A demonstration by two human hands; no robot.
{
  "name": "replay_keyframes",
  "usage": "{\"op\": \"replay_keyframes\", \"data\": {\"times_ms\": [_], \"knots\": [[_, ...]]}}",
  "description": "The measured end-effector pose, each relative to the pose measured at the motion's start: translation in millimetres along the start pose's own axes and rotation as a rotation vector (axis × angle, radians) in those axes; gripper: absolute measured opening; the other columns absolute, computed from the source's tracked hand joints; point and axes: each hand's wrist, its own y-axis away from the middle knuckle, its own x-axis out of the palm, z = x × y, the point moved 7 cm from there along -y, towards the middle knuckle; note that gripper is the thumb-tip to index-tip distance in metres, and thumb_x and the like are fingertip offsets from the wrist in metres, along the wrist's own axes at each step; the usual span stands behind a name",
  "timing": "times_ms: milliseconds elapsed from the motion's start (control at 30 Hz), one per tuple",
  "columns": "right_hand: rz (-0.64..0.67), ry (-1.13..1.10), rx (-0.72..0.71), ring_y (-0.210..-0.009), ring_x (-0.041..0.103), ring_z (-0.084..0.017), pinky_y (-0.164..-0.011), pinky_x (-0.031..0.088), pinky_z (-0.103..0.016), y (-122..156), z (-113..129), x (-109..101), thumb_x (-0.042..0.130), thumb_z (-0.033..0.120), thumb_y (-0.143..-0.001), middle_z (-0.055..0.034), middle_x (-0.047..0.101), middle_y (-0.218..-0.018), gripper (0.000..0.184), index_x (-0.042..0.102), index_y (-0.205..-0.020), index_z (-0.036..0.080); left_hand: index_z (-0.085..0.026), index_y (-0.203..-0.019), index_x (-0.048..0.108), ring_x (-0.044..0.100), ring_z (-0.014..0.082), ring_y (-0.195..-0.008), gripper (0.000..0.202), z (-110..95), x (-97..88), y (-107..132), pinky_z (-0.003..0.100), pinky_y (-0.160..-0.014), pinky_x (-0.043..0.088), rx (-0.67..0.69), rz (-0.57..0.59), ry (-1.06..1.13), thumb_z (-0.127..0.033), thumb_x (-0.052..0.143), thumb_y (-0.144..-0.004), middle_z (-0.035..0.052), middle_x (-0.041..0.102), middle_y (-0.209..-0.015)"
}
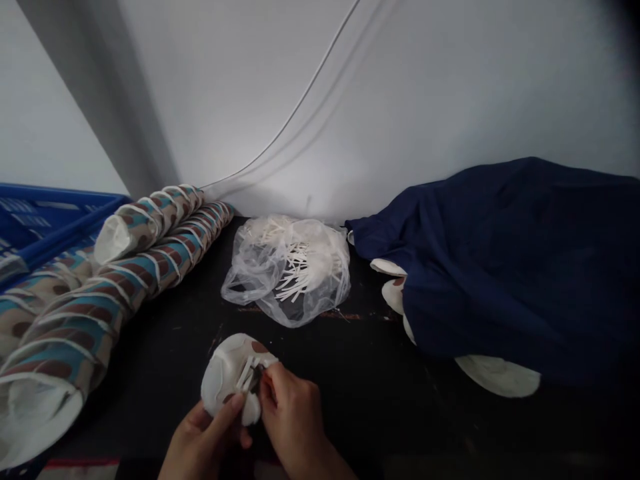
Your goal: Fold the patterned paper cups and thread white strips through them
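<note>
Near the front edge of the table, my left hand (207, 430) is closed on a cup-shaped white fabric piece (220, 373) with brown spots, its thumb pressed on the near side. Several narrow white strips (246, 375) lie across the piece, between my two hands. My right hand (295, 407) is closed in a pinch at the piece's right side. Something small and dark shows at its fingertips; I cannot make out what it is. Beyond the hands lies a clear plastic bag (315, 310), with a loose bundle of similar white strips (295, 277) in it.
Long stacks of nested fabric cups (135, 267), patterned teal and brown with white rims, lie at the left. A blue crate (65, 193) stands behind them. Dark blue cloth (500, 267) covers more white pieces (500, 377) at the right. A white cable (300, 100) runs along the wall.
</note>
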Motion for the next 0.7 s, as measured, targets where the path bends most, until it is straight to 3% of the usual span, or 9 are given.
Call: {"op": "replay_keyframes", "data": {"times_ms": [133,267,333,467,600,700], "knots": [[0.181,-0.332,-0.011,-0.067,0.068,-0.015,-0.060,0.044,-0.019,2.0,5.8,-17.6,0.057,0.019,-0.092,-0.0012,0.074,-0.077,0.015,0.072,-0.092,0.021,-0.015,-0.050,0.066,0.053,0.0123,-0.053,0.042,-9.8,-7.7,0.7,0.020,-0.052,0.042,-0.011,-0.096,0.009,-0.046,0.092,-0.044,0.0015,0.064,-0.049],[0.026,-0.396,-0.061,-0.068,0.066,-0.014,-0.064,0.046,-0.020,0.7,11.9,-58.1,0.055,0.022,-0.094,-0.0033,0.072,-0.079,0.018,0.072,-0.094,0.019,-0.016,-0.055,0.066,0.055,0.0148,-0.053,0.037,-13.4,-5.3,4.7,0.024,-0.052,0.043,-0.094,-0.088,0.043,-0.041,0.092,-0.046,0.0013,0.064,-0.052],[0.028,-0.381,-0.111,-0.076,0.065,-0.015,-0.070,0.048,-0.021,-6.3,19.4,-65.0,0.057,0.023,-0.093,-0.0047,0.070,-0.089,0.018,0.071,-0.104,0.019,-0.016,-0.055,0.065,0.055,0.0153,-0.055,0.035,-13.8,-0.8,6.9,0.025,-0.054,0.044,-0.095,-0.055,0.040,-0.039,0.091,-0.048,0.0012,0.063,-0.054],[0.214,-0.385,-0.149,-0.074,0.060,-0.014,-0.067,0.047,-0.022,-37.7,27.7,-52.8,0.063,0.027,-0.089,-0.0020,0.064,-0.086,0.036,0.064,-0.125,0.021,-0.017,-0.048,0.060,0.052,0.0140,-0.055,0.039,-12.0,11.2,12.1,0.025,-0.053,0.042,-0.056,0.075,-0.108,-0.045,0.084,-0.061,0.0020,0.062,-0.056],[0.488,-0.456,-0.023,-0.057,0.049,-0.009,-0.052,0.037,-0.018,-65.0,14.2,-25.1,0.072,0.031,-0.082,0.0051,0.055,-0.064,0.017,0.072,-0.092,0.017,-0.018,-0.044,0.056,0.050,0.0141,-0.058,0.044,-11.7,19.9,16.6,0.024,-0.056,0.041,-0.018,0.190,-0.147,-0.047,0.082,-0.064,0.0019,0.061,-0.059],[0.478,-0.478,0.070,-0.052,0.042,-0.007,-0.046,0.030,-0.017,-72.5,3.5,-17.8,0.074,0.030,-0.080,0.0066,0.048,-0.059,0.016,0.068,-0.077,0.015,-0.018,-0.042,0.056,0.050,0.0149,-0.060,0.047,-13.6,21.7,18.0,0.024,-0.057,0.041,-0.010,0.206,-0.149,-0.051,0.081,-0.064,0.0030,0.061,-0.060]]}}
